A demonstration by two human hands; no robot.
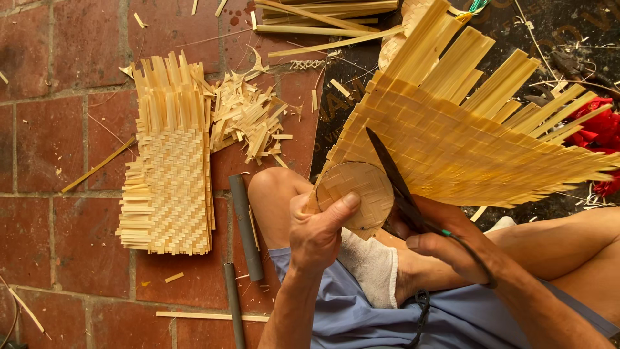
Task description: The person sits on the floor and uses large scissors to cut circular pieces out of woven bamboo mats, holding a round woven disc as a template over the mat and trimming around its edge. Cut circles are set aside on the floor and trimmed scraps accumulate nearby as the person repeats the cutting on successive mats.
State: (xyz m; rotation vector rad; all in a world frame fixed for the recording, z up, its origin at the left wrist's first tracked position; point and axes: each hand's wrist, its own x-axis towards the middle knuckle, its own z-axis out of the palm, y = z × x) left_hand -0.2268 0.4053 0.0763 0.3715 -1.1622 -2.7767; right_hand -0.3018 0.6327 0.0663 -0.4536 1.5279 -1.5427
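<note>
My left hand [316, 231] pinches a woven bamboo piece [452, 129] at its round disc-shaped part [355, 190], thumb pressed on the disc. The piece fans out up and right into loose pale strips. My right hand [445, 242] grips dark scissors [394, 178], whose blades lie across the weave just right of the disc. Both hands rest above my bent knees, over a white cloth [371, 265] and blue shorts.
A stack of flat woven bamboo mats [169, 174] lies on the red brick floor at left, with a heap of cut strip scraps [248, 119] beside it. Two dark rods [245, 226] lie near my knee. Long bamboo strips [323, 16] sit at the top; red cloth [600, 132] at right.
</note>
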